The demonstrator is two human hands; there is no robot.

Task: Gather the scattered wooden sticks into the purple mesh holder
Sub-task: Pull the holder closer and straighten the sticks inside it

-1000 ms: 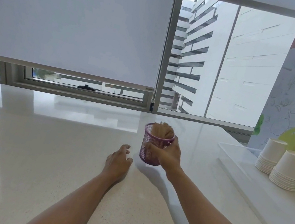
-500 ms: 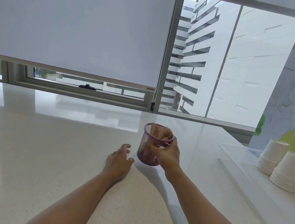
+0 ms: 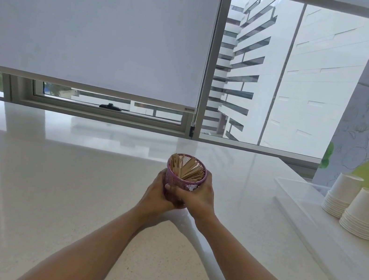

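A pale speckled counter fills the lower view, running back to the window at 12 o'clock. At 3 o'clock a clear tray lies on it, bearing two stacks of white paper cups, mouths down, side by side and touching.

At the centre the purple mesh holder is tilted, its mouth turned toward the camera. It is packed with wooden sticks standing on end, fanned across the opening, their tips about level with the rim.

The left hand wraps the holder from 9 o'clock, fingers curled against the mesh wall. The right hand clasps it from 3 o'clock, its thumb lying across the near side. Both hands are closed around the lower body; the holder's base is hidden behind them.
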